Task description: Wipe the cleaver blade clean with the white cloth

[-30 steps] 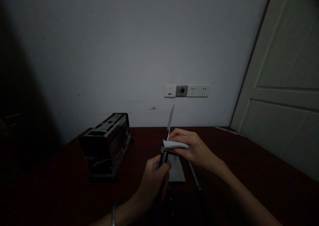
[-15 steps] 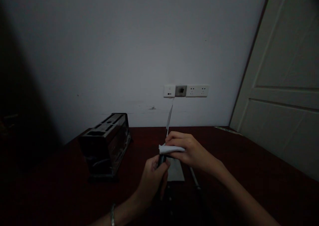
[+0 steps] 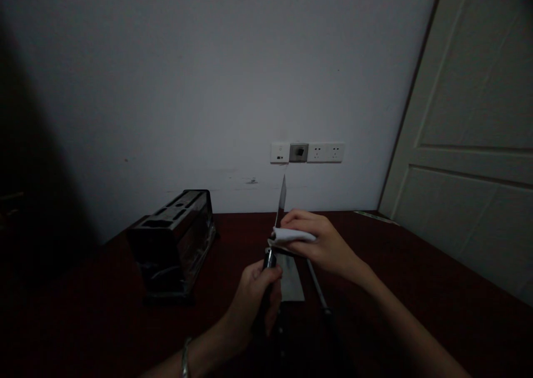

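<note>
A knife points away from me, blade tip toward the wall. My left hand is closed round its black handle. My right hand pinches a folded white cloth over the blade, a little beyond the handle; the cloth hides that stretch of the blade. Beneath the hands a cleaver with a broad grey blade lies on the table, its dark handle toward me. A thin metal rod with a dark handle, like a sharpening steel, lies to its right.
A black knife block with slots in its top stands on the dark red table at the left. Wall sockets and a switch sit behind. A thin strip lies at the back right near a white door.
My right hand with the cloth has slid a short way along the blade, away from the handle. More of the handle's front end shows. The view has shifted slightly.
</note>
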`<action>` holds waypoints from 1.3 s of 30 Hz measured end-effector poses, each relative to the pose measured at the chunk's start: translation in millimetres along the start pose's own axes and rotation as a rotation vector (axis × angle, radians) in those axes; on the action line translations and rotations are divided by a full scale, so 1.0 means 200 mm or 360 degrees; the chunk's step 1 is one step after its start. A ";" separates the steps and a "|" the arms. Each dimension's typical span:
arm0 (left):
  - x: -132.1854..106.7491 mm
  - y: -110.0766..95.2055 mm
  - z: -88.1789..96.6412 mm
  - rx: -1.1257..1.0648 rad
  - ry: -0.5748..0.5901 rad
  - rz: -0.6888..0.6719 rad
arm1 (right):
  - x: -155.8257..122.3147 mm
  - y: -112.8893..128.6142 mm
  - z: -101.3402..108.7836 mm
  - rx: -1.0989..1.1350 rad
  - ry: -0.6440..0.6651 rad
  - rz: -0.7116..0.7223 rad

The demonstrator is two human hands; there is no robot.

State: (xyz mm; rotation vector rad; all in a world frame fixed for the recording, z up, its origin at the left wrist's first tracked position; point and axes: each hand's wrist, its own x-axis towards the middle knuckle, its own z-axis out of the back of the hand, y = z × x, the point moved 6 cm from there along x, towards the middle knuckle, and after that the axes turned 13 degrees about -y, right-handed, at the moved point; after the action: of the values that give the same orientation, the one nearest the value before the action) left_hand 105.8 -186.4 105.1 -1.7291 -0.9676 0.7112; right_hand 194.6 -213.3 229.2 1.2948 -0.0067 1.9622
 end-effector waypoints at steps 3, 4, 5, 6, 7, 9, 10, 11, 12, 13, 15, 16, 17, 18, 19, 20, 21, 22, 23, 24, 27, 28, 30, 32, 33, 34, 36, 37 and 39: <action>-0.02 -0.01 -0.03 -0.0228 0.0192 0.0092 | 0.02 0.01 0.08 0.0019 -0.0195 -0.0033; -0.03 -0.01 -0.03 -0.0312 0.0231 0.0118 | 0.02 0.02 0.10 -0.0002 -0.0229 -0.0037; -0.03 -0.02 -0.03 -0.0398 0.0263 0.0153 | 0.02 0.02 0.11 -0.0024 -0.0250 -0.0038; -0.04 -0.02 -0.04 -0.0487 0.0292 0.0195 | 0.03 0.03 0.12 -0.0044 -0.0257 -0.0039; -0.04 -0.02 -0.04 -0.0576 0.0323 0.0242 | 0.03 0.03 0.13 -0.0054 -0.0254 -0.0038; -0.05 -0.02 -0.05 -0.0728 0.0421 0.0327 | 0.02 0.04 0.13 -0.0052 -0.0230 -0.0046; -0.05 -0.03 -0.05 -0.0785 0.0478 0.0354 | 0.02 0.04 0.12 -0.0047 -0.0210 -0.0055; -0.05 -0.03 -0.06 -0.0829 0.0527 0.0366 | 0.02 0.03 0.11 -0.0046 -0.0183 -0.0070; -0.05 -0.03 -0.06 -0.0865 0.0558 0.0366 | 0.02 0.03 0.10 -0.0047 -0.0149 -0.0086; -0.05 -0.03 -0.05 -0.0886 0.0578 0.0359 | 0.01 0.02 0.08 -0.0049 -0.0112 -0.0100; -0.04 -0.03 -0.04 -0.0897 0.0587 0.0322 | 0.01 0.01 0.05 -0.0050 -0.0044 -0.0132; -0.04 -0.03 -0.04 -0.0884 0.0585 0.0295 | 0.01 0.01 0.03 -0.0045 -0.0020 -0.0147; -0.03 -0.03 -0.04 -0.0867 0.0582 0.0264 | 0.00 0.00 0.02 -0.0037 -0.0006 -0.0158; -0.03 -0.03 -0.03 -0.0846 0.0579 0.0234 | 0.00 0.00 0.01 -0.0029 -0.0003 -0.0165; -0.03 -0.02 -0.03 -0.0827 0.0579 0.0207 | 0.00 0.00 0.00 -0.0027 -0.0011 -0.0174; -0.03 -0.02 -0.04 -0.0813 0.0585 0.0186 | 0.00 0.00 -0.01 -0.0028 -0.0020 -0.0185; -0.04 -0.02 -0.04 -0.0805 0.0608 0.0173 | 0.00 0.01 -0.02 -0.0028 -0.0026 -0.0188; -0.04 -0.02 -0.05 -0.0800 0.0640 0.0171 | 0.00 0.01 -0.02 -0.0028 -0.0027 -0.0183; -0.05 -0.02 -0.05 -0.0799 0.0677 0.0173 | 0.00 0.02 -0.03 -0.0025 -0.0017 -0.0171; -0.06 -0.02 -0.06 -0.0796 0.0717 0.0183 | -0.01 0.03 -0.04 -0.0018 0.0001 -0.0146; -0.07 0.00 -0.07 -0.0793 0.0799 0.0268 | -0.01 0.08 -0.05 -0.0039 0.0045 -0.0023; -0.07 0.01 -0.07 -0.0793 0.0812 0.0313 | -0.01 0.09 -0.06 -0.0066 0.0058 0.0020; -0.08 0.04 -0.07 -0.0781 0.0838 0.0409 | -0.02 0.12 -0.07 -0.0130 0.0092 0.0117; -0.07 0.07 -0.06 -0.0755 0.0844 0.0463 | -0.04 0.15 -0.10 -0.0194 0.0147 0.0205; -0.07 0.07 -0.06 -0.0741 0.0834 0.0469 | -0.04 0.16 -0.11 -0.0219 0.0176 0.0241; -0.07 0.08 -0.05 -0.0735 0.0824 0.0466 | -0.05 0.17 -0.11 -0.0245 0.0199 0.0273; -0.06 0.08 -0.05 -0.0731 0.0797 0.0457 | -0.05 0.16 -0.11 -0.0313 0.0257 0.0291; -0.06 0.07 -0.05 -0.0740 0.0776 0.0449 | -0.05 0.16 -0.10 -0.0352 0.0284 0.0281; -0.05 0.06 -0.05 -0.0756 0.0742 0.0434 | -0.05 0.14 -0.08 -0.0423 0.0308 0.0250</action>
State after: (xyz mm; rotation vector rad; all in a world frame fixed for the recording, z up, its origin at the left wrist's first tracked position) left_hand 111.4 -201.9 96.5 -2.3396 -0.6055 0.2210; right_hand 166.8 -233.3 223.9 0.9539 -0.2727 2.1291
